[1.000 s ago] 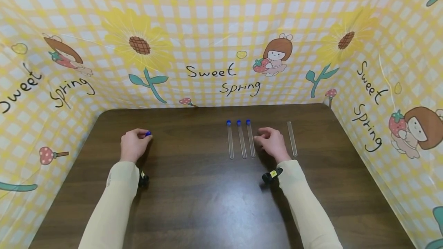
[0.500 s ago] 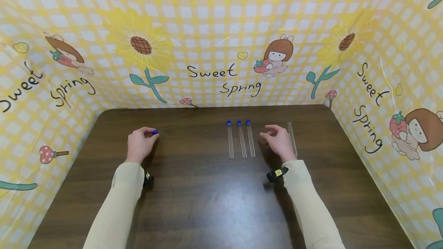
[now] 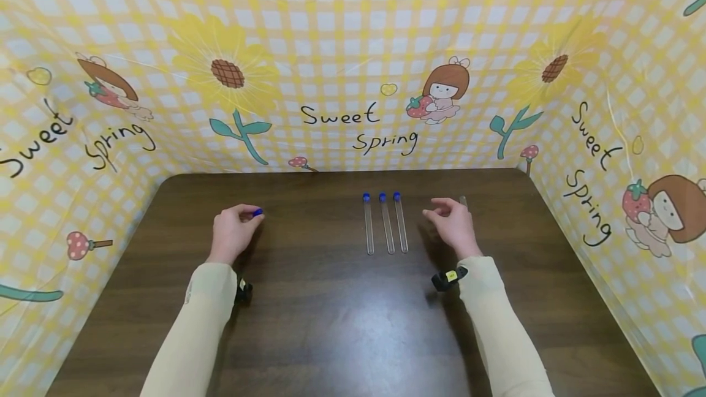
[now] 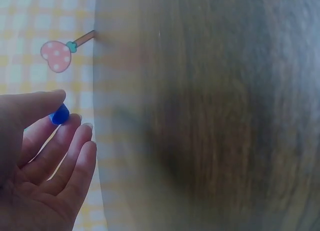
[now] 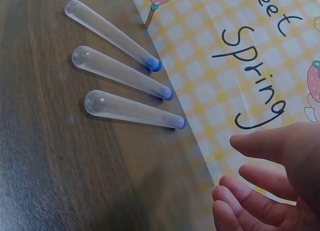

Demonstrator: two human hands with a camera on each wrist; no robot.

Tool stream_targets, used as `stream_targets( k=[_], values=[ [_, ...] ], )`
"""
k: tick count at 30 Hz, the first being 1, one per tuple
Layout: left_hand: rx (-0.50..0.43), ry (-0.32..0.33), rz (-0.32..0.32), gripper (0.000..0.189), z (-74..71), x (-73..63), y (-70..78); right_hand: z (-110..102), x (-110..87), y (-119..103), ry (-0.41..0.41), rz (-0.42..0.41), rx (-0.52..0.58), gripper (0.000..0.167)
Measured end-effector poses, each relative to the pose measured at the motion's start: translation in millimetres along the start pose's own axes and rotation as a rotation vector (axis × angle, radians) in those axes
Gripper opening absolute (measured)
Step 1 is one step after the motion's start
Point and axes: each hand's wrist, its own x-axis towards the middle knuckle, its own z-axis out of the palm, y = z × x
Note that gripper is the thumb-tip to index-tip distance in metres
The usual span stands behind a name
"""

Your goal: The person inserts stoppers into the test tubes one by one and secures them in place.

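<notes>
Between thumb and fingertips my left hand (image 3: 234,231) pinches a small blue cap (image 4: 60,114), held over the left part of the table. My right hand (image 3: 453,225) hovers with thumb and fingers apart and nothing between them. Left of it lie three clear test tubes side by side, each with a blue cap at its far end: a left one (image 3: 369,225), a middle one (image 3: 388,225) and a right one (image 3: 401,225). Behind my right hand shows the open end of an uncapped test tube (image 3: 463,200); the hand hides most of it.
The dark wooden table (image 3: 331,299) has a checked yellow cloth (image 3: 331,48) with printed flowers and letters standing round its back and both sides. A wrist camera (image 3: 449,278) sits on my right wrist, another (image 3: 244,291) on the left.
My left hand has moved right with the blue cap still pinched. My right hand has also moved right, away from the capped test tubes and over the uncapped one.
</notes>
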Motion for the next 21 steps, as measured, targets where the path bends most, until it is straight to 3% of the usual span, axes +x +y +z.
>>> stream_targets(
  k=[21],
  values=[
    [-0.035, -0.004, 0.063, 0.027, 16.2, -6.6, 14.5, -16.8, -1.8, 9.1, 0.063, 0.007, -0.02, 0.048]
  ],
)
